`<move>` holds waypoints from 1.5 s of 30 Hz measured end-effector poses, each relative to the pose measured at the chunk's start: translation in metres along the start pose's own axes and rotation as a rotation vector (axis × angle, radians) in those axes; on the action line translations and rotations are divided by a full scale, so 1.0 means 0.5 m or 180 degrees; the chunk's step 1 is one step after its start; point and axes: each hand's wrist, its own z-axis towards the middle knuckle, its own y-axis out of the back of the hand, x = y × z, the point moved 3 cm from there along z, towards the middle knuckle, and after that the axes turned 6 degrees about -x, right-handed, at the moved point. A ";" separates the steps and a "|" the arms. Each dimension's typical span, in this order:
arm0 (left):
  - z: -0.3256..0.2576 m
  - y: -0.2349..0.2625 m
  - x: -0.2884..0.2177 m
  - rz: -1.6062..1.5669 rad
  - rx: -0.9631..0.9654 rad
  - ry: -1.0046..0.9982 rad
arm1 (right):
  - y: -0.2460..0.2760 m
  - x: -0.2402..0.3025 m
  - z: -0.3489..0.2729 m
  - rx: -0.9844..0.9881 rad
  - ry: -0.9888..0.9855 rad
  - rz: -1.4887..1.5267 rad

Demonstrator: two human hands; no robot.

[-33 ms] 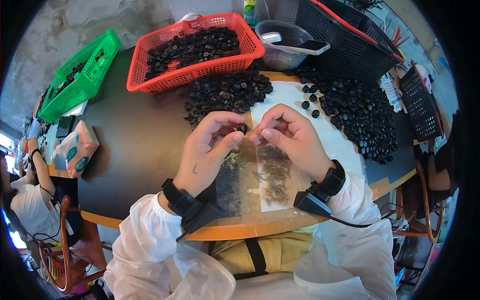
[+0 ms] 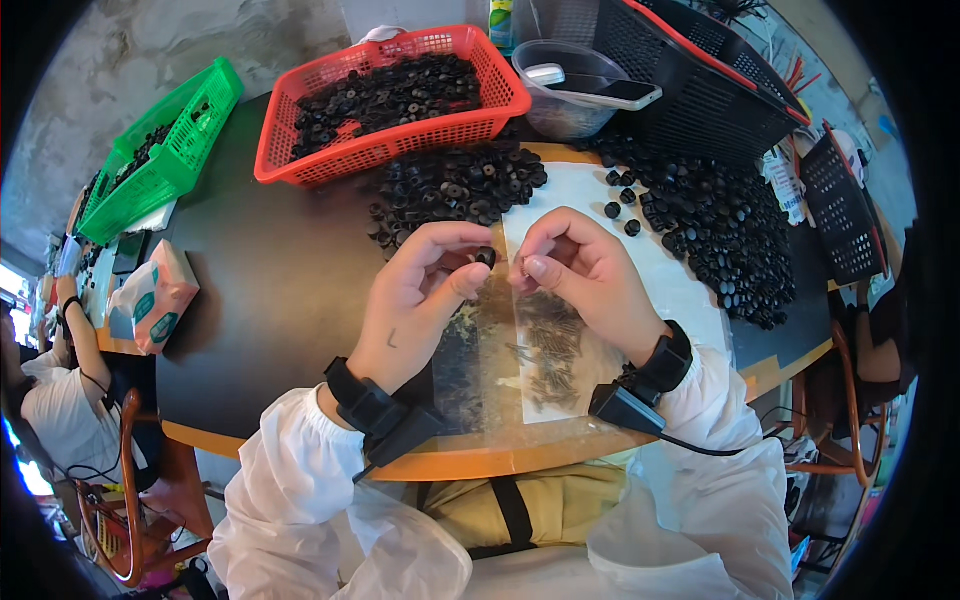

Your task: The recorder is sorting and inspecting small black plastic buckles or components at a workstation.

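Between the thumb and fingers of my left hand (image 2: 420,295) is a small round black cap (image 2: 486,256). My right hand (image 2: 585,270) faces it a short gap away, thumb and forefinger pinched on a small thin piece (image 2: 524,268), perhaps a spring; it is too tiny to be sure. Under my hands, a heap of thin metal pieces (image 2: 550,350) lies on the white sheet (image 2: 690,310). Beyond the left hand spreads a pile of black ring-shaped parts (image 2: 455,185). To the right lies a larger pile of black caps (image 2: 725,225), with a few loose ones beside it.
A red basket (image 2: 400,135) of black parts stands at the back, a green basket (image 2: 165,165) at far left. A plastic tub (image 2: 560,115) carries a phone (image 2: 605,92). Black baskets (image 2: 700,90) stand at right. A tissue pack (image 2: 160,298) lies left; another person (image 2: 80,400) sits beyond.
The right fingertips have drawn slightly away from the black cap, widening the gap. Otherwise the scene looks the same.
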 end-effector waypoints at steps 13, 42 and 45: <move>-0.004 -0.010 -0.022 0.1116 0.0277 -0.0745 | 0.012 -0.013 -0.001 -0.0204 -0.0167 -0.0210; -0.003 -0.013 -0.015 0.1178 0.0264 -0.0939 | -0.018 -0.023 -0.004 -0.0112 -0.0424 0.0216; -0.003 -0.013 -0.015 0.1169 0.0241 -0.0842 | -0.018 -0.019 -0.006 -0.0014 -0.0438 0.0217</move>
